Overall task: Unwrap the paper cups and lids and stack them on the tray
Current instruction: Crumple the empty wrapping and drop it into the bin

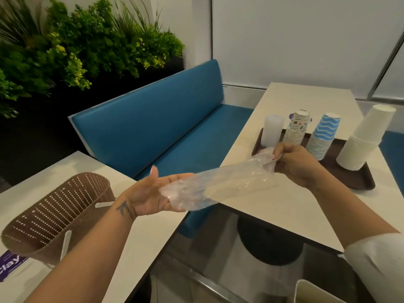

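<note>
A dark brown tray (pixel 358 182) on the right table carries a white stack of lids (pixel 272 131), a patterned cup stack (pixel 297 127), a blue wavy-striped cup stack (pixel 323 136) and a plain white cup stack (pixel 365 141), all upside down. A clear empty plastic wrapper (pixel 229 182) stretches between my hands over the gap between the tables. My right hand (pixel 295 162) pinches its far end next to the tray's near left corner. My left hand (pixel 150 193) lies palm up with the wrapper's bunched end resting on the fingers.
A brown perforated basket (pixel 54 215) lies tipped on the left table (pixel 140 241). A blue bench (pixel 157 127) and green plants (pixel 76 47) stand behind. Between the tables are a black table base (pixel 269 243) and a pale bin rim (pixel 314 289).
</note>
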`<action>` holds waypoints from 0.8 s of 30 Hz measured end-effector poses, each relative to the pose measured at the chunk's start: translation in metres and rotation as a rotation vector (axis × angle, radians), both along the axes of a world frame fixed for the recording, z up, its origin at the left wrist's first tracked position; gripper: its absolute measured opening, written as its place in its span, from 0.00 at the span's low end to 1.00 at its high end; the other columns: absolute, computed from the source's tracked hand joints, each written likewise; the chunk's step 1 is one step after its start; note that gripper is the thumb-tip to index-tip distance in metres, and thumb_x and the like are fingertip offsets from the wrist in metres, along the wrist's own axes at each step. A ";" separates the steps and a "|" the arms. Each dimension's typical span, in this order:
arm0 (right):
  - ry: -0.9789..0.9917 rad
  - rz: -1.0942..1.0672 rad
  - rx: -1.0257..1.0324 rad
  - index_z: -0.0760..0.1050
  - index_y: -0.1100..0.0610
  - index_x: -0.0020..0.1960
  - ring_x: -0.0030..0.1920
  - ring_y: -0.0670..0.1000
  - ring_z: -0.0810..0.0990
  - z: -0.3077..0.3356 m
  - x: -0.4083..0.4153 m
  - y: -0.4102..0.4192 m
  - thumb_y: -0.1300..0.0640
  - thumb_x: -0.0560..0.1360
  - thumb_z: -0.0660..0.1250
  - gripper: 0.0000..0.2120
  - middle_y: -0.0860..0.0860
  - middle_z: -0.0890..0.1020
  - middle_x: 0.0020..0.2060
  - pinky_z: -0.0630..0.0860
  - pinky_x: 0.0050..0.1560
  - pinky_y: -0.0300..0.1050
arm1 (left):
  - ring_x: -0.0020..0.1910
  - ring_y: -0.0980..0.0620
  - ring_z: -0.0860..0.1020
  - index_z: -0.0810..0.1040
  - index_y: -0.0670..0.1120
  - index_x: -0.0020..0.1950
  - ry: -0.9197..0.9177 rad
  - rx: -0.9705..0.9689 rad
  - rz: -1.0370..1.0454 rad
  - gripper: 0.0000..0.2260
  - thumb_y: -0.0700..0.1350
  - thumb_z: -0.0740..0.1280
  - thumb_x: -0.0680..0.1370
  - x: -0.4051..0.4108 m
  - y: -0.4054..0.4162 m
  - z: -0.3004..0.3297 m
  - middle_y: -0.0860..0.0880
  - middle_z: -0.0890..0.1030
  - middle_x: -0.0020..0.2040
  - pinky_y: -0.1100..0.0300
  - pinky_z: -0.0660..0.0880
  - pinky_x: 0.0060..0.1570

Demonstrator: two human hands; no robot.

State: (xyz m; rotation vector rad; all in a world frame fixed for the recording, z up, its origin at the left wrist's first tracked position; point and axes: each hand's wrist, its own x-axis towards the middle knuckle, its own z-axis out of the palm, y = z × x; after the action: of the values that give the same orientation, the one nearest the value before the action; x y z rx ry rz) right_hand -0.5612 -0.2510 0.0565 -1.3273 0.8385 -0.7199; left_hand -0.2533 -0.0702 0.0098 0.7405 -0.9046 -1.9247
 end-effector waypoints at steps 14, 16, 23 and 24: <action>-0.117 0.188 -0.173 0.76 0.57 0.25 0.43 0.63 0.75 0.030 0.030 0.009 0.80 0.69 0.54 0.26 0.66 0.75 0.45 0.75 0.37 0.48 | 0.44 0.52 0.83 0.81 0.45 0.51 -0.579 0.023 -0.209 0.25 0.53 0.82 0.58 -0.069 -0.021 0.043 0.49 0.84 0.44 0.60 0.80 0.44; -0.101 0.176 -0.135 0.76 0.56 0.24 0.43 0.63 0.74 0.026 0.029 0.010 0.81 0.69 0.52 0.28 0.65 0.75 0.45 0.74 0.40 0.48 | 0.44 0.52 0.84 0.83 0.46 0.49 -0.583 0.023 -0.223 0.20 0.51 0.80 0.61 -0.070 -0.017 0.044 0.50 0.84 0.44 0.61 0.80 0.44; -0.155 0.026 0.060 0.75 0.54 0.22 0.34 0.54 0.78 0.021 0.018 0.022 0.78 0.73 0.54 0.29 0.56 0.77 0.35 0.77 0.31 0.40 | 0.43 0.55 0.84 0.78 0.44 0.53 -0.616 -0.013 -0.181 0.24 0.50 0.76 0.61 -0.072 0.001 0.063 0.53 0.84 0.42 0.64 0.79 0.42; -0.170 0.000 0.094 0.76 0.55 0.23 0.36 0.54 0.78 0.017 0.020 0.025 0.78 0.74 0.54 0.29 0.56 0.77 0.37 0.78 0.31 0.40 | 0.44 0.54 0.83 0.81 0.45 0.52 -0.579 -0.065 -0.137 0.22 0.50 0.78 0.60 -0.071 0.000 0.062 0.52 0.84 0.43 0.62 0.79 0.43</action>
State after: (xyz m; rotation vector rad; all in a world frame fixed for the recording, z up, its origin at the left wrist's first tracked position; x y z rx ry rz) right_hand -0.5415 -0.2263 0.0738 -1.1651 0.7266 -0.7728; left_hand -0.3244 -0.0704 0.0718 1.2581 -1.3881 -1.8097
